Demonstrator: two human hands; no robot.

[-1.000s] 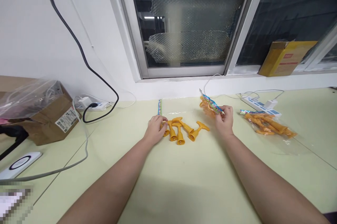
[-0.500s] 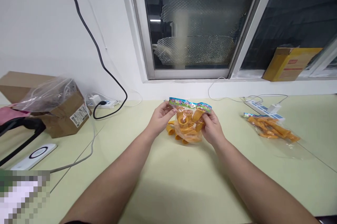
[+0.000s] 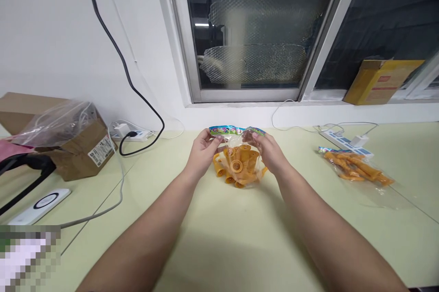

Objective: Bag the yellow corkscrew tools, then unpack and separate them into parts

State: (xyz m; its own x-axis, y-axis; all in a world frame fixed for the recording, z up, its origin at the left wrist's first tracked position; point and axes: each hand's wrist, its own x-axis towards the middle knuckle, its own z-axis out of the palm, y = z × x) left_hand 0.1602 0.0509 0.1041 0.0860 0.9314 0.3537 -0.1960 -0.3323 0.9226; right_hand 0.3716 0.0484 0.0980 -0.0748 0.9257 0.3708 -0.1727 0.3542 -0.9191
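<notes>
Between my hands hangs a clear plastic bag (image 3: 249, 172) with a colourful printed header strip, holding orange plastic pieces with round, cup-like ends. My left hand (image 3: 202, 152) pinches the bag's upper left corner between thumb and fingers. At the upper right corner, my right hand (image 3: 270, 150) grips the plastic just under the strip. Several orange plastic pieces (image 3: 220, 170) show at the lower left, behind or beside the bag; I cannot tell whether they lie in it. A second bag of orange pieces (image 3: 358, 167) lies flat on the table to the right.
An open cardboard box (image 3: 80, 150) with plastic wrapping stands at the left, near a white charging pad (image 3: 41, 207) and a grey cable (image 3: 116, 196). Power strips (image 3: 346, 142) lie along the wall. A yellow box (image 3: 382, 82) rests on the window sill.
Both hands have shifted slightly left and the right hand a little up along the bag. The header strip now bends in the middle, and the orange pieces have slid lower in the bag.
</notes>
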